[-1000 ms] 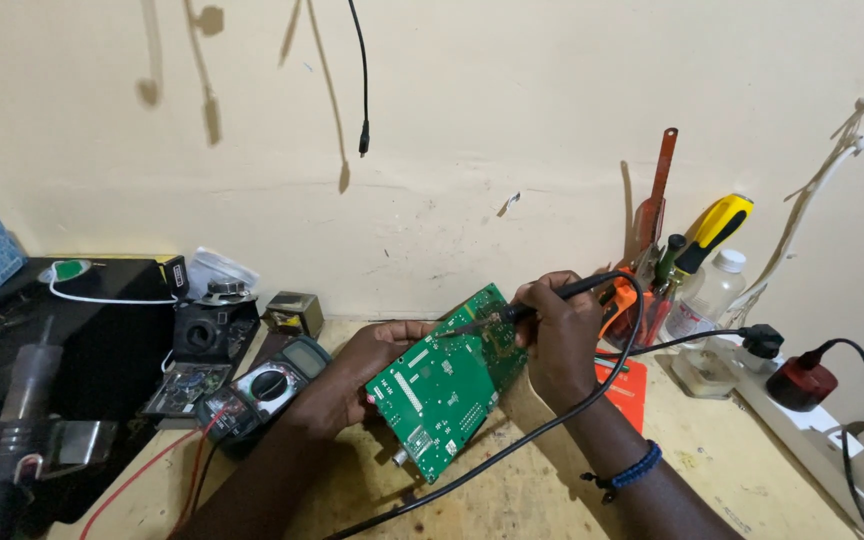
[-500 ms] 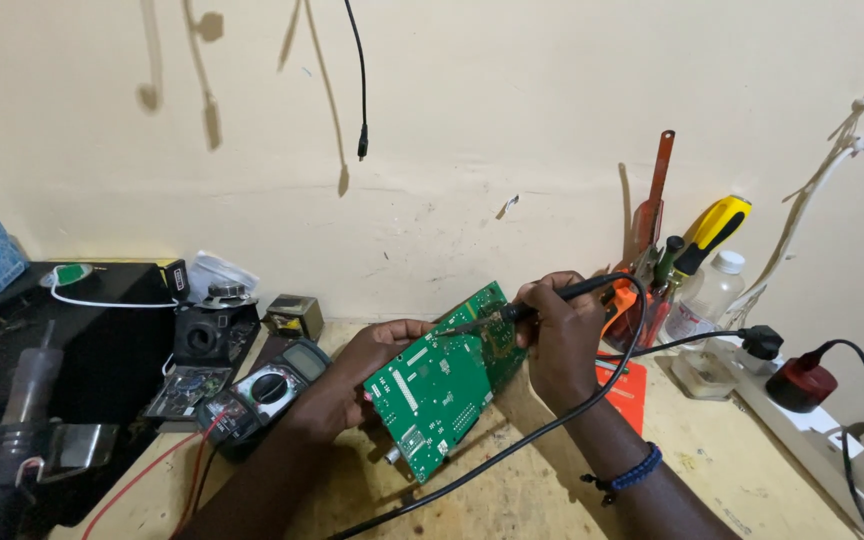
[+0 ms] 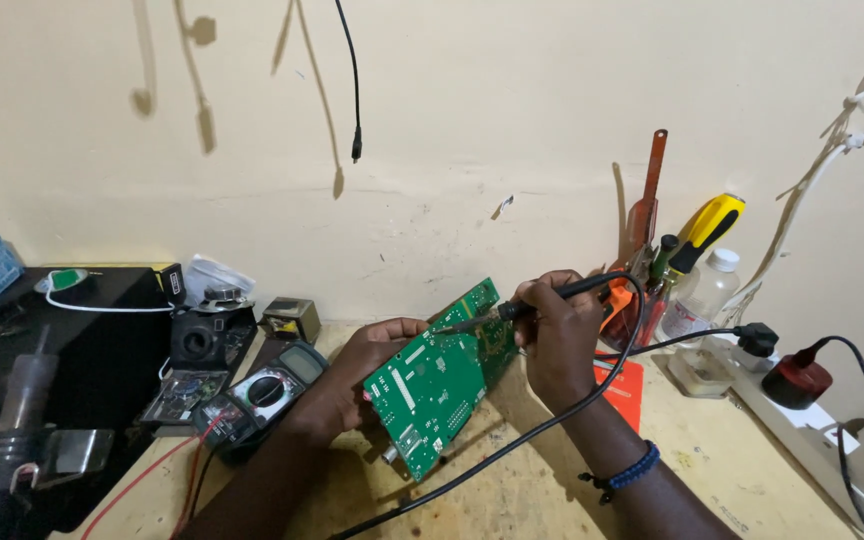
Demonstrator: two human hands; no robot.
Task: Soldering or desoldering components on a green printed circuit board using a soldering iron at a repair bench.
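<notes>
Circuit board [image 3: 440, 385], green, flat and rigid, stands tilted at table centre, long axis running 1 to 7 o'clock. Left hand [image 3: 367, 360] closes round its 9 o'clock edge, propping it up. Right hand [image 3: 552, 330] sits at the board's 2 o'clock, fingers curled tight round a black soldering iron [image 3: 542, 297] held pen-style; metal tip points toward 8 o'clock and meets the board's upper corner. Right hand is nearer that corner. Iron's rubbery black cable [image 3: 512, 445] trails toward 7 o'clock. Multimeter [image 3: 262, 392] lies at 9 o'clock on the worn wooden table [image 3: 512, 500].
</notes>
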